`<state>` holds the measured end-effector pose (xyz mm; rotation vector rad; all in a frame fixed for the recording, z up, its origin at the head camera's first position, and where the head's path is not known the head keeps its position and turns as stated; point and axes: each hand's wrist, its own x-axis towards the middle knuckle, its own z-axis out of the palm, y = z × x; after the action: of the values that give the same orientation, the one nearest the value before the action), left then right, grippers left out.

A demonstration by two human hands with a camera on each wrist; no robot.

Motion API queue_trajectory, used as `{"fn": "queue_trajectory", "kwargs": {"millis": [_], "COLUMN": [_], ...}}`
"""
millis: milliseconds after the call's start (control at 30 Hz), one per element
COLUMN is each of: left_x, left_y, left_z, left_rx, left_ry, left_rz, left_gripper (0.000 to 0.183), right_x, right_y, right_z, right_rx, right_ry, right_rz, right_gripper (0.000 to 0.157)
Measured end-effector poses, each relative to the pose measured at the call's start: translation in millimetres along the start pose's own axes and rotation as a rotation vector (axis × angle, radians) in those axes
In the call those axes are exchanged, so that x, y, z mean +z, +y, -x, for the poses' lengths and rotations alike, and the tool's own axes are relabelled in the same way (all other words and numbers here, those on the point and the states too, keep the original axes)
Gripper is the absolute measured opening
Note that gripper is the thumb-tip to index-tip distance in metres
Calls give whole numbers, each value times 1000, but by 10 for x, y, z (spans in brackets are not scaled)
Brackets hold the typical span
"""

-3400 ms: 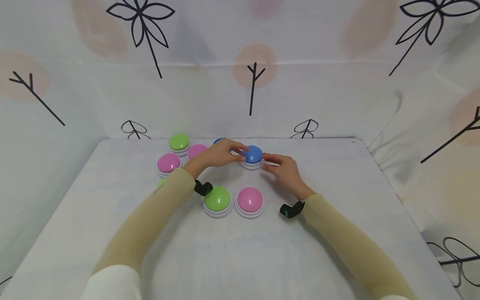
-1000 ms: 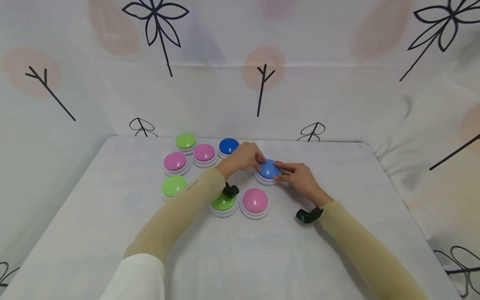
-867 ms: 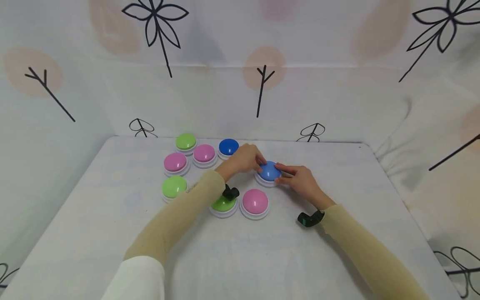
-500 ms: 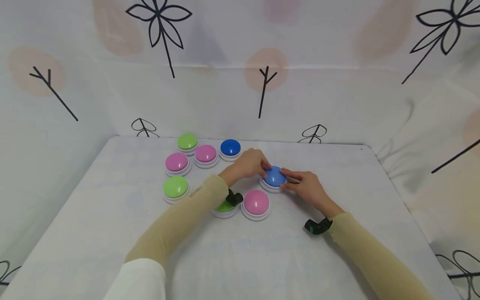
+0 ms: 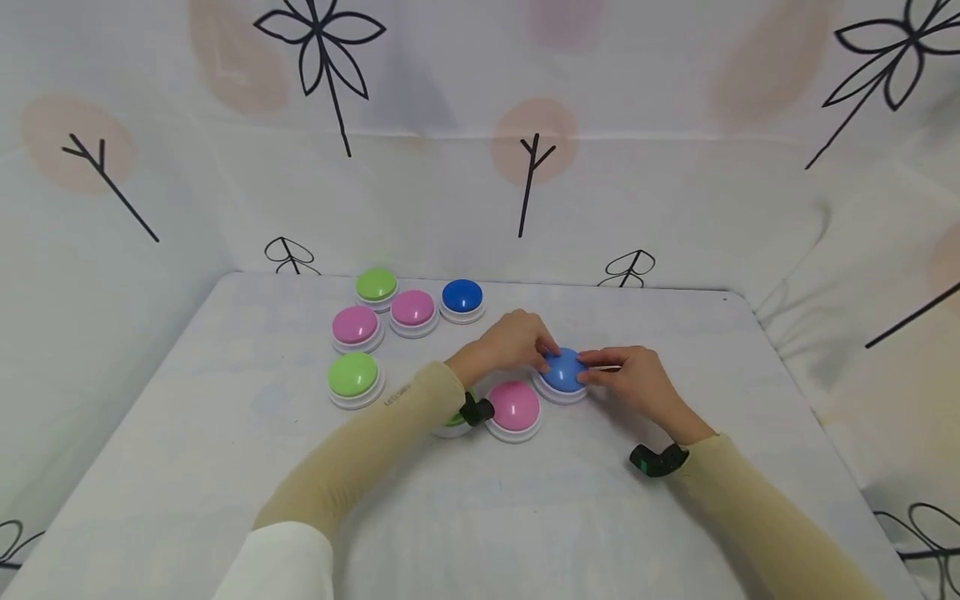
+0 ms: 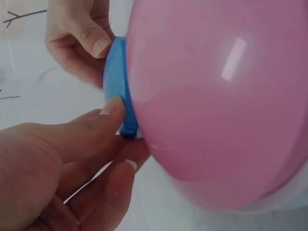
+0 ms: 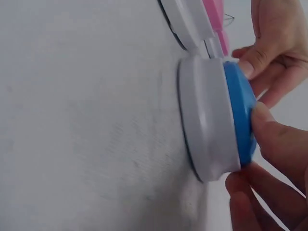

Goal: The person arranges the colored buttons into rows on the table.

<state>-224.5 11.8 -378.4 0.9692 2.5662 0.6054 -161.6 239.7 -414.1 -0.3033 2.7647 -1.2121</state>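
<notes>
A light blue dome push button (image 5: 564, 371) on a white round base sits just behind and right of a pink push button (image 5: 514, 406). My left hand (image 5: 516, 340) holds its left side, thumb and fingertips at the dome's edge. From the right, my right hand (image 5: 636, 379) pinches the opposite side; in the right wrist view its thumb (image 7: 276, 137) lies on the blue dome, with fingers below at the white base (image 7: 207, 120). The pink dome (image 6: 216, 96) fills much of the left wrist view. Under my left wrist, a green push button (image 5: 453, 422) is mostly hidden.
Further left on the white table (image 5: 172, 433) stand two green buttons (image 5: 352, 375), two pink buttons (image 5: 412, 308) and a dark blue button (image 5: 462, 296). A patterned cloth wall (image 5: 420, 192) rises behind the table's far edge.
Between both hands, the light blue button has moved toward the front and right, from behind the pink button to beside its right rear. The other buttons keep their arrangement; the head view has shifted slightly.
</notes>
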Motion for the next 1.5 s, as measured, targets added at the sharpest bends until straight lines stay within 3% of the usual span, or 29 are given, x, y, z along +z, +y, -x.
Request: {"fn": "queue_trajectory", "kwargs": {"millis": [167, 300, 567, 767, 933, 1167, 1500], "left_x": [5, 3, 15, 56, 99, 132, 136], "left_y": [83, 116, 155, 122, 107, 121, 131], "left_z": [-3, -5, 7, 30, 64, 111, 147], "left_rx": [51, 59, 93, 133, 147, 137, 170], "left_ry": [-30, -49, -96, -110, -119, -153, -193], "left_rz": [-63, -77, -79, 0, 103, 191, 211], "left_gripper": [37, 38, 36, 33, 32, 31, 30], "right_x": [-83, -131, -165, -152, -148, -137, -134], "right_y": [35, 91, 104, 75, 68, 103, 141], "right_z": [-41, -59, 3, 103, 200, 320, 414], "right_rx": [18, -12, -46, -40, -84, -88, -123], "right_ry": [-121, -204, -171, -147, -137, -154, -179], "right_rz": [-83, -132, -37, -18, 3, -45, -80], "right_gripper": [54, 46, 31, 33, 34, 34, 36]}}
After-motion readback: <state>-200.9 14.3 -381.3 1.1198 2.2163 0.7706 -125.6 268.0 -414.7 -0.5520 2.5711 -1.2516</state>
